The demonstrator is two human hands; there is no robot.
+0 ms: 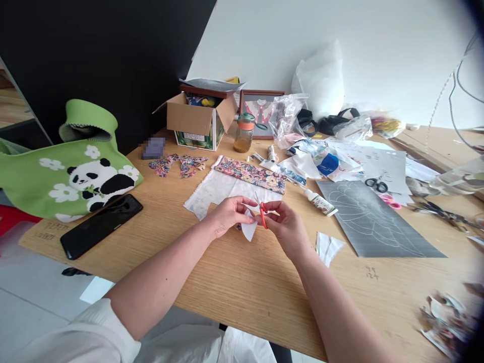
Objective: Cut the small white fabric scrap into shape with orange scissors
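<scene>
My left hand (pixel 229 217) pinches a small white fabric piece (pixel 248 228), which hangs below its fingertips over the wooden table. In my right hand (pixel 286 227) is a pair of orange-handled scissors (pixel 263 216), fingers around the handles. The blades point up and away from me, close to my left fingertips; whether they are cutting cannot be made out. Just beyond both hands lies white cloth (pixel 206 192) with a folded floral fabric strip (pixel 251 173) along its far edge. A white scrap (pixel 328 247) rests right of my right wrist.
On the left are a phone (pixel 102 226) and a green panda bag (pixel 75 176). Floral scraps (pixel 181 165), an open cardboard box (pixel 200 118) and a jar (pixel 244 133) stand farther back. To the right lie a glue bottle (pixel 320 202), a grey patterned sheet (pixel 378 222) and black-handled scissors (pixel 375 184).
</scene>
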